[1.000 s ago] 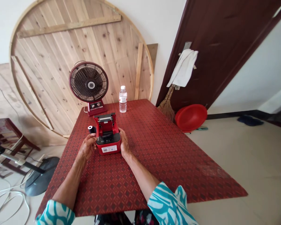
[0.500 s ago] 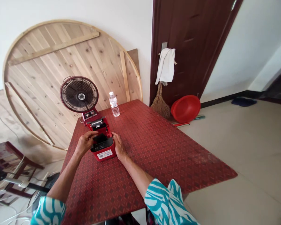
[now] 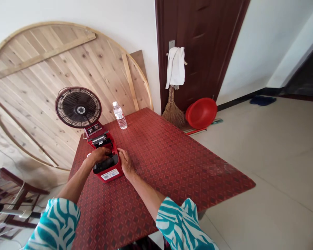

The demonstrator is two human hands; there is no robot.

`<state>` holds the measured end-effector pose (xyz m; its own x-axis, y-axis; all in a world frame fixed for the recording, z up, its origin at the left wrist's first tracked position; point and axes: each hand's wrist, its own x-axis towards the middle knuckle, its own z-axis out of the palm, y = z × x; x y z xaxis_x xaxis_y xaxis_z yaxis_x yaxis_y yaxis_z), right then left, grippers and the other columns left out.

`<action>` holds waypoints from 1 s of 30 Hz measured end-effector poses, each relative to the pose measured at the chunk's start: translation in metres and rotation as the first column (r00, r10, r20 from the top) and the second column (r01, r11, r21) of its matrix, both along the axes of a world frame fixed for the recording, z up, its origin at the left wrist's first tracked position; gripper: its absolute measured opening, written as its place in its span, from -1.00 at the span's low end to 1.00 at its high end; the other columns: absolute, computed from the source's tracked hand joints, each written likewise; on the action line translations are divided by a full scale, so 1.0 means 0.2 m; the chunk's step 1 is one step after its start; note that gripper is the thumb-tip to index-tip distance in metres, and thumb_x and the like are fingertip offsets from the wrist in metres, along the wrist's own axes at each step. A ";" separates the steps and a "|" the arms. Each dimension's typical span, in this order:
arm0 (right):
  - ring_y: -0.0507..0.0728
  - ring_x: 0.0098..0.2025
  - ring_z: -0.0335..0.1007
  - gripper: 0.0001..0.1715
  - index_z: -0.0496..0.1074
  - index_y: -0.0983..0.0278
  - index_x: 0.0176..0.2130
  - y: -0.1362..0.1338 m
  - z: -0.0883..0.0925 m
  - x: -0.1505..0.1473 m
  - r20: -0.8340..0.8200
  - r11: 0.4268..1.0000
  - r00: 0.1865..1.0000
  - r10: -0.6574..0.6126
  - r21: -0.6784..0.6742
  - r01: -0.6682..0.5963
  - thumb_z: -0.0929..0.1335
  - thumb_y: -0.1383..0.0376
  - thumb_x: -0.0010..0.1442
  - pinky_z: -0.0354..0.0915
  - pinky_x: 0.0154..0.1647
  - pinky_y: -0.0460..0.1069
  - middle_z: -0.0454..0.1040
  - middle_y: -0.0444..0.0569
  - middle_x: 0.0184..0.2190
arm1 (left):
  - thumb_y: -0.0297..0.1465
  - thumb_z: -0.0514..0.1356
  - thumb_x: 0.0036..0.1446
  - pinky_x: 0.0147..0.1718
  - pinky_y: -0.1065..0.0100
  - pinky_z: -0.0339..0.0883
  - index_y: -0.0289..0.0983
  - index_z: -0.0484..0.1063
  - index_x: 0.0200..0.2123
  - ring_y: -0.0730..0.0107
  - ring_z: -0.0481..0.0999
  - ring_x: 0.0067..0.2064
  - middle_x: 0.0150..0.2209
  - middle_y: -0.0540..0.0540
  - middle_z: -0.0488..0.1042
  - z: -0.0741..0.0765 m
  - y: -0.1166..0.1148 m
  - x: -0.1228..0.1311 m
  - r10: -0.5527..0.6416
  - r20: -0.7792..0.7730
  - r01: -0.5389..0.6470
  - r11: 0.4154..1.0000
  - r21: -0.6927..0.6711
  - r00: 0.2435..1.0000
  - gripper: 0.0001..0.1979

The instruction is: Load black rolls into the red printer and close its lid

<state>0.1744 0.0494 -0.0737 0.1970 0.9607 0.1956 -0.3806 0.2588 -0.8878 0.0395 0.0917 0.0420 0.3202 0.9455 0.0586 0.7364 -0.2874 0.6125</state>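
A small red printer (image 3: 110, 174) with a black top and a white label on its front stands on the red patterned table (image 3: 172, 163), its lid (image 3: 100, 140) tipped open towards the fan. My left hand (image 3: 99, 155) reaches over the open paper bay with its fingers bent down into it; what they grip is hidden. My right hand (image 3: 125, 163) lies flat against the printer's right side, fingers stretched forward. A small white-ended roll (image 3: 88, 155) peeks out behind my left wrist, just left of the printer.
A dark red table fan (image 3: 78, 108) stands behind the printer, with a water bottle (image 3: 119, 116) to its right. A big round wooden board (image 3: 54, 69) leans on the wall. By the door are a broom (image 3: 173, 113) and a red basin (image 3: 200, 113). A stool (image 3: 10, 187) and cables lie at the left.
My left hand moved from the printer's left side up over the open bay and curled into it. The right hand stayed on the printer. The head camera swung right.
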 end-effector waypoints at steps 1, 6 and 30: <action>0.14 0.05 0.34 -0.65 0.52 0.11 -0.12 0.00 0.00 0.00 -0.004 1.000 1.000 0.001 0.001 -0.001 0.27 0.08 0.18 0.18 0.18 0.05 0.49 -0.07 -0.07 | -0.54 0.30 -0.39 -0.49 0.41 0.20 -0.16 0.43 -0.69 0.31 0.43 -0.55 -0.66 0.01 0.45 0.00 -0.01 0.00 0.002 -0.017 -0.002 1.000 -0.006 1.000 -0.83; 0.14 0.04 0.34 -0.66 0.52 0.10 -0.13 0.00 0.00 0.00 -0.001 1.000 1.000 0.002 0.011 -0.002 0.29 0.07 0.17 0.17 0.18 0.05 0.50 -0.09 -0.09 | -0.52 0.31 -0.31 -0.35 0.37 0.23 -0.14 0.53 -0.50 0.18 0.50 -0.34 -0.46 -0.05 0.55 0.01 -0.07 0.00 0.115 -0.164 -0.099 0.990 0.105 0.980 -0.79; 0.19 0.09 0.31 -0.58 0.51 0.14 -0.09 0.00 -0.06 0.01 -0.014 0.999 0.999 0.044 -0.015 -0.044 0.29 0.01 0.15 0.18 0.15 0.11 0.53 -0.07 -0.07 | -0.30 0.47 -0.41 -0.32 0.32 0.43 -0.26 0.41 -0.33 0.27 0.56 -0.30 -0.37 -0.06 0.56 -0.23 -0.51 -0.48 0.433 0.725 -0.551 0.830 -0.089 0.536 -0.51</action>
